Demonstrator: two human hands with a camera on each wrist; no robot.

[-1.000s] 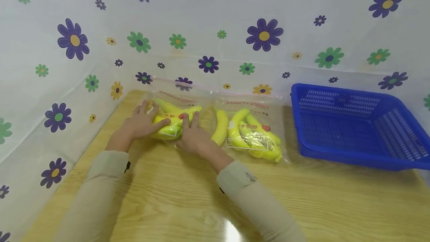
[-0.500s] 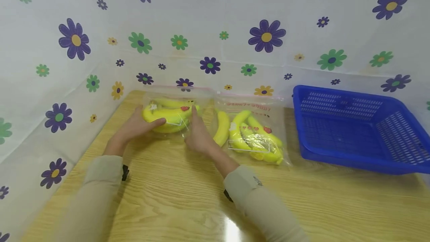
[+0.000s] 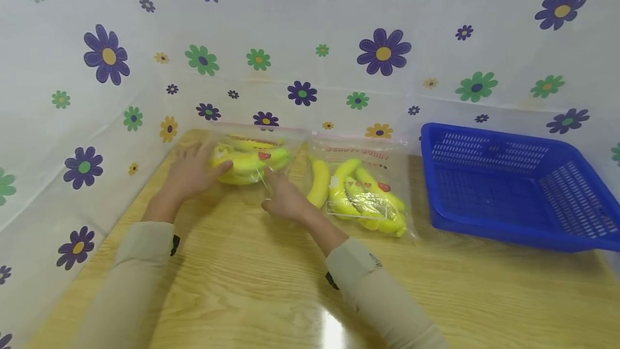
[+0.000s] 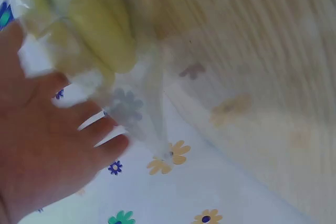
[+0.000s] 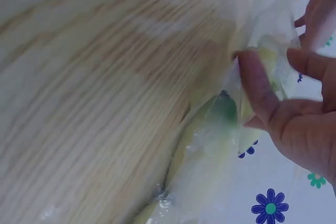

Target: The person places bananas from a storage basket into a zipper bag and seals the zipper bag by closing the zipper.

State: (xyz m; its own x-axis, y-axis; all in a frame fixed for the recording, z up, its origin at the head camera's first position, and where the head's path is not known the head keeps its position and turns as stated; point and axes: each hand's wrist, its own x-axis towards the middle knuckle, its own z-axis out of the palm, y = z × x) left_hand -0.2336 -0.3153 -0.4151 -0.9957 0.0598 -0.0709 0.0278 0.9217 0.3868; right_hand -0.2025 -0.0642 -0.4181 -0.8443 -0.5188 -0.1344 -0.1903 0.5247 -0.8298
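Note:
A clear zip bag [image 3: 295, 147] at the back left of the table holds several yellow bananas [image 3: 247, 161], some with greenish skin. My left hand [image 3: 189, 174] is at the bag's left end, its fingers spread and loosely bent in the left wrist view, beside the bananas [image 4: 102, 24]. At the bag's right end is my right hand [image 3: 287, 195], thumb and forefinger apart against the plastic in the right wrist view. A second zip bag of bananas [image 3: 341, 198] lies just to the right, flat on the table.
A blue plastic basket [image 3: 489, 198] with slotted walls stands at the right of the wooden table [image 3: 252, 279]. White cloth [image 3: 334, 15] printed with flowers rises behind the table and along its left edge.
The left bag's top edge has dropped lower and its bananas have shifted under the plastic. My left hand has drawn slightly left; my right hand has moved a little right.

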